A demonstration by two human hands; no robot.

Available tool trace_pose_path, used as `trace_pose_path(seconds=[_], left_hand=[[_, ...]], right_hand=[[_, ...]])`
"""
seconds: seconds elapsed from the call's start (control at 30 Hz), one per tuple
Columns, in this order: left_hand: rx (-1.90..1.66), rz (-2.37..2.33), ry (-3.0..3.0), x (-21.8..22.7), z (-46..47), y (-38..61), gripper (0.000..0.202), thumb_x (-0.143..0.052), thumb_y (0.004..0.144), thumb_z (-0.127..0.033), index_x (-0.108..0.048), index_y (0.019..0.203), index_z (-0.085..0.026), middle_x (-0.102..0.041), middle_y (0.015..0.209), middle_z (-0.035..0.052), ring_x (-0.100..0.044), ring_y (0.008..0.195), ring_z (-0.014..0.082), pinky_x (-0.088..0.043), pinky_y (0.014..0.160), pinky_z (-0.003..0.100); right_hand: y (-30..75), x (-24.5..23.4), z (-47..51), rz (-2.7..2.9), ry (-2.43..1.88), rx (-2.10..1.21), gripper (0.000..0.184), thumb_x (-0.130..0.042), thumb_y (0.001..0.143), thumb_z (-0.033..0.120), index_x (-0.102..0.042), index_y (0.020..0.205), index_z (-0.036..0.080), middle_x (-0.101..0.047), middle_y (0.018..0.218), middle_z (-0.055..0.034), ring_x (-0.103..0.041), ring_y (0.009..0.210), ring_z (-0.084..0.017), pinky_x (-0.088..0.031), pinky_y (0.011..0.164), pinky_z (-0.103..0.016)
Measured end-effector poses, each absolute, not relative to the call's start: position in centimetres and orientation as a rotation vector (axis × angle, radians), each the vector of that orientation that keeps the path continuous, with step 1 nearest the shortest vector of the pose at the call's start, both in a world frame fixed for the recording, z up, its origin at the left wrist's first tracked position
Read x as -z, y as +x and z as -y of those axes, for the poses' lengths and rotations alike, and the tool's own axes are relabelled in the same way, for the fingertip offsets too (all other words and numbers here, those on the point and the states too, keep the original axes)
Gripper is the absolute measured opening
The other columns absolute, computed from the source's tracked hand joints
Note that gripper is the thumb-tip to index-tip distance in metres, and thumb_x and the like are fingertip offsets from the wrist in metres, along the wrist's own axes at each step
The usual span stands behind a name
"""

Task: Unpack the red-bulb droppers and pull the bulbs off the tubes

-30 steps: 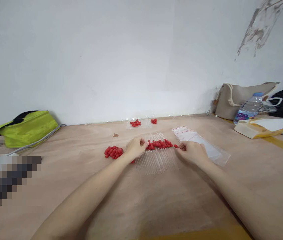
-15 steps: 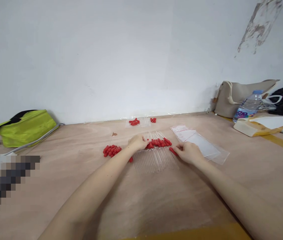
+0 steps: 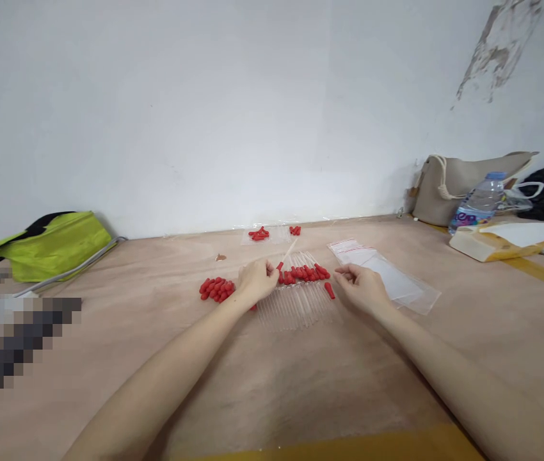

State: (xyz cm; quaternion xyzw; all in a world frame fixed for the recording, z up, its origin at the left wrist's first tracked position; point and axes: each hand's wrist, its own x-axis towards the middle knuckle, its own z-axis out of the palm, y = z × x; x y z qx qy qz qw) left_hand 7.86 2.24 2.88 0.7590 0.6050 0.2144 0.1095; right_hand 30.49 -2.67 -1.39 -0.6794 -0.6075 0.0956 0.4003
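My left hand (image 3: 256,280) pinches a dropper (image 3: 280,266) by its red rubber bulb, with the thin clear tube pointing up and away. Beside it lies a row of droppers with red bulbs (image 3: 306,274), their tubes pointing toward the wall. Nearer me, clear glass-like tubes (image 3: 296,310) lie side by side without bulbs. My right hand (image 3: 364,286) hovers at the row's right end, fingers slightly apart and holding nothing. Just below its fingertips, a loose red bulb (image 3: 329,291) rests by the tubes. A heap of red bulbs (image 3: 217,289) lies left of my left hand.
Clear zip bags (image 3: 387,275) lie beyond my right hand. Near the wall are bagged red pieces (image 3: 259,234) and a small red cluster (image 3: 295,230). A yellow-green bag (image 3: 56,246) stands left; a water bottle (image 3: 478,202), a beige bag (image 3: 449,182) and an envelope (image 3: 488,246) stand right.
The right hand has let go of a red bulb, which now lies on the table by the tubes. My left hand has shifted slightly left, with a dropper angled up from its fingers.
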Motion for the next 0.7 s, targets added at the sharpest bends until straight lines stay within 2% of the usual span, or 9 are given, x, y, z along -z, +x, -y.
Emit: trace_pose_path(seconds=[0.13, 0.23, 0.33, 0.4, 0.47, 0.57, 0.7], left_hand=[[-0.842, -1.578, 2.659, -2.5, 1.7, 5.4, 0.013, -0.047, 0.078, -0.028, -0.054, 0.073, -0.018, -0.061, 0.075, 0.0019, -0.054, 0.073, 0.0172, -0.033, 0.071, 0.031], [-0.942, -1.381, 2.925, -1.4, 4.1, 3.4, 0.015, -0.045, 0.080, -0.026, -0.054, 0.073, -0.017, -0.059, 0.072, 0.0026, -0.052, 0.070, 0.0171, -0.031, 0.070, 0.033], [-1.033, -1.201, 3.043, -0.4, 5.6, 2.2, 0.013, -0.046, 0.081, -0.023, -0.054, 0.075, -0.016, -0.059, 0.071, 0.0028, -0.050, 0.069, 0.0162, -0.031, 0.070, 0.033], [-1.098, -1.126, 3.082, -0.1, 6.1, 1.9, 0.010, -0.047, 0.080, -0.021, -0.055, 0.076, -0.015, -0.059, 0.070, 0.0027, -0.049, 0.067, 0.0155, -0.031, 0.070, 0.033], [-1.161, -1.069, 3.098, 0.2, 6.3, 1.9, 0.008, -0.048, 0.079, -0.019, -0.055, 0.077, -0.015, -0.059, 0.069, 0.0025, -0.049, 0.066, 0.0149, -0.031, 0.070, 0.033], [-1.246, -1.012, 3.067, 0.4, 6.3, 2.0, 0.007, -0.050, 0.078, -0.019, -0.055, 0.078, -0.015, -0.060, 0.073, 0.0036, -0.050, 0.070, 0.0156, -0.033, 0.070, 0.033], [-1.269, -0.984, 3.004, 0.5, 6.1, 2.0, 0.022, -0.058, 0.076, -0.031, -0.058, 0.092, -0.016, -0.062, 0.089, 0.0070, -0.051, 0.084, 0.0197, -0.034, 0.076, 0.035]], right_hand=[[29.4, 0.7, 3.7, 1.558, -1.325, 0.155, 0.030, -0.047, 0.079, 0.037, -0.059, 0.098, 0.016, -0.059, 0.089, -0.0082, -0.055, 0.080, -0.018, -0.043, 0.068, -0.030], [28.1, 0.1, 5.0, 1.728, -1.147, 0.314, 0.032, -0.049, 0.080, 0.034, -0.056, 0.105, 0.016, -0.056, 0.099, -0.0110, -0.051, 0.093, -0.020, -0.040, 0.079, -0.034], [26.5, -0.2, 6.3, 2.008, -1.047, 0.389, 0.032, -0.050, 0.081, 0.034, -0.055, 0.108, 0.018, -0.057, 0.103, -0.0093, -0.050, 0.095, -0.020, -0.035, 0.084, -0.037], [25.3, 0.1, 6.8, 2.143, -0.982, 0.438, 0.030, -0.050, 0.081, 0.034, -0.056, 0.107, 0.020, -0.061, 0.097, -0.0067, -0.051, 0.093, -0.019, -0.031, 0.086, -0.038], [24.4, 0.6, 7.0, 2.215, -0.928, 0.465, 0.023, -0.049, 0.083, 0.030, -0.059, 0.103, 0.022, -0.064, 0.082, -0.0030, -0.052, 0.083, -0.016, -0.028, 0.088, -0.039], [23.6, 1.5, 7.0, 2.245, -0.883, 0.456, 0.016, -0.048, 0.084, 0.024, -0.062, 0.092, 0.023, -0.060, 0.062, 0.0017, -0.049, 0.067, -0.012, -0.026, 0.087, -0.039], [23.3, 2.0, 7.2, 2.218, -0.854, 0.425, 0.014, -0.048, 0.083, 0.022, -0.062, 0.084, 0.021, -0.057, 0.059, 0.0025, -0.046, 0.063, -0.011, -0.026, 0.085, -0.037]])
